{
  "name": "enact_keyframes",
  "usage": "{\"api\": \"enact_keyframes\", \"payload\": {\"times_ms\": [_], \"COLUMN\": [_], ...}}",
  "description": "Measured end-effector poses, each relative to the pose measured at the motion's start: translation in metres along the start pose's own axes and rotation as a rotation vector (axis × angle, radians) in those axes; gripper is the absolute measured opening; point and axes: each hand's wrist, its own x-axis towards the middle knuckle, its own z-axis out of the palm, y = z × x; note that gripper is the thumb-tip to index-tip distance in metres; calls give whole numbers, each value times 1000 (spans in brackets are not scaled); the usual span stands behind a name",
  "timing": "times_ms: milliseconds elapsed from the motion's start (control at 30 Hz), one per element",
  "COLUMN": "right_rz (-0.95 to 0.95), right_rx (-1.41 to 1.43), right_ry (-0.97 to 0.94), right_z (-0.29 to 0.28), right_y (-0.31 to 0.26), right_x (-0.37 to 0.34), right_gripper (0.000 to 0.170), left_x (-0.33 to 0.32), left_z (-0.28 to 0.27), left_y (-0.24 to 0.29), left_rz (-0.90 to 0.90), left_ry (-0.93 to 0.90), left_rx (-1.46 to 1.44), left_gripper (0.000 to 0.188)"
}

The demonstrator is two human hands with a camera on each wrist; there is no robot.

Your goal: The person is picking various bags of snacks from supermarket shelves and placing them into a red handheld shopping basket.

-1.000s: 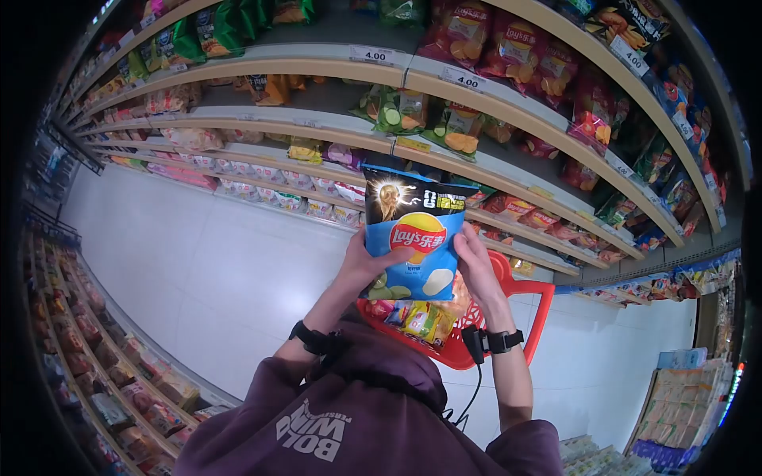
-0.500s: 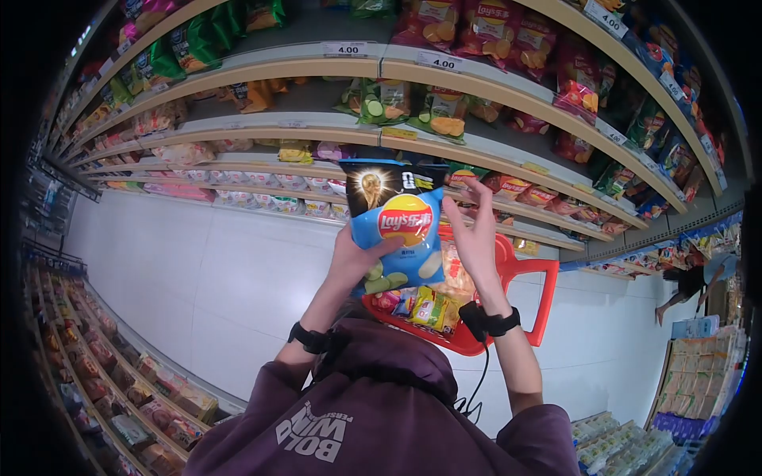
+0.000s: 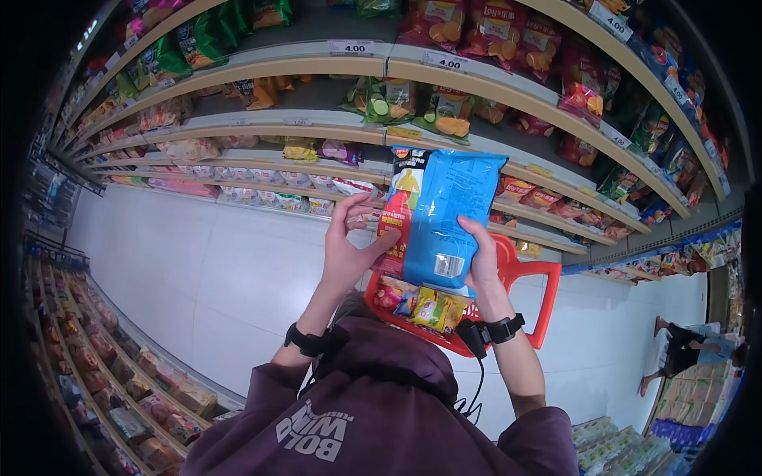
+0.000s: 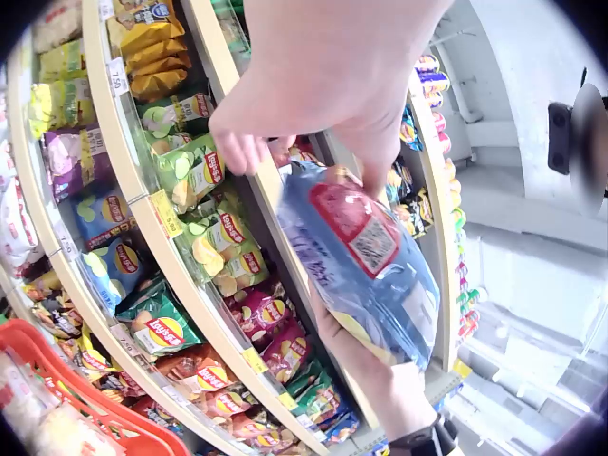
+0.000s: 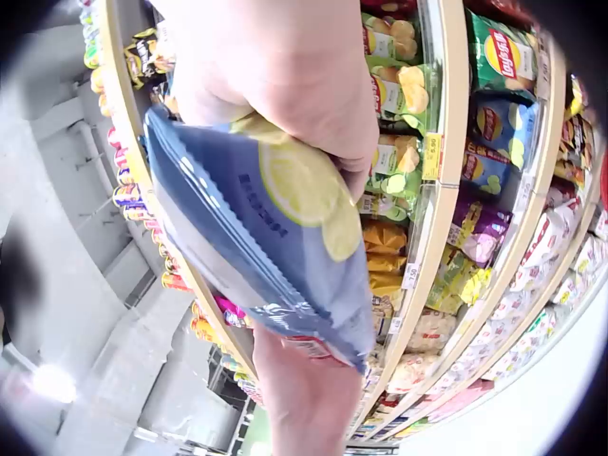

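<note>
A blue bag of Lay's chips (image 3: 444,210) is held up in front of me with its back, barcode and red side strip facing me. My right hand (image 3: 482,252) grips it at the right edge, thumb on the back and the other fingers hidden behind. At the left edge, my left hand (image 3: 349,246) touches the red strip with its thumb; its other fingers are loosely bent off to the side of the bag. In the right wrist view the bag's other face (image 5: 275,218) shows lemon slices. Below it sits a red shopping basket (image 3: 544,305) holding several snack packs (image 3: 432,309).
Curved in the view, long shelves (image 3: 508,87) of chip bags with price tags (image 3: 446,62) run across the front. Another shelf of packaged food (image 3: 119,373) stands at the left. White floor (image 3: 182,254) lies between. A person (image 3: 690,353) is at the far right.
The bag has turned from its Lay's front to its back and shifted right. The right hand, off the bag half a second ago, now grips it; the left hand's grip has loosened.
</note>
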Motion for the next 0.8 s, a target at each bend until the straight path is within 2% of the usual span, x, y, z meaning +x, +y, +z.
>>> {"api": "enact_keyframes", "payload": {"times_ms": [33, 67, 133, 167, 200, 300, 333, 400, 433, 500, 600, 700, 733, 800], "right_rz": [49, 39, -28, -62, -130, -125, -85, -173, -218, -153, -88, -87, -95, -109], "right_rx": [55, 19, -158, -245, -507, -727, -725, -771, -795, -730, -734, -818, -851, -809], "right_ry": [-3, -18, -2, 7, -5, -38, -69, -77, -81, -62, -90, -138, -153, -180], "right_z": [-3, -4, 1, 4, 10, 14, 18, 19, 19, 19, 11, 9, 9, 10], "right_y": [1, 3, 13, 16, 10, 2, 1, 6, 8, 5, 4, 5, 5, 6], "right_x": [0, 1, 6, 7, 6, 3, -1, -5, -6, -9, -12, -16, -17, -19], "right_gripper": [47, 47, 48, 48, 52, 53, 59, 66, 69, 72, 72, 71, 71, 73], "left_x": [0, 2, -6, -8, -9, -7, -7, -10, -10, -9, -5, -5, -5, -1], "left_z": [1, -5, -6, -4, -2, 0, 1, 1, 1, 0, -4, -5, -4, -7], "left_y": [2, 4, 11, 13, 15, 12, 13, 14, 19, 30, 14, 11, 15, 13], "left_rz": [-80, -344, -464, -462, -460, -400, -370, -313, -334, -377, -478, -420, -371, -274], "left_ry": [6, -210, -368, -385, -402, -239, -223, -191, -214, -256, -262, -257, -210, -226], "left_rx": [-117, -402, -289, -265, -241, -158, -136, -92, -86, -71, -235, -425, -423, -353], "left_gripper": [53, 68, 68, 69, 71, 60, 59, 56, 55, 52, 49, 41, 37, 38]}}
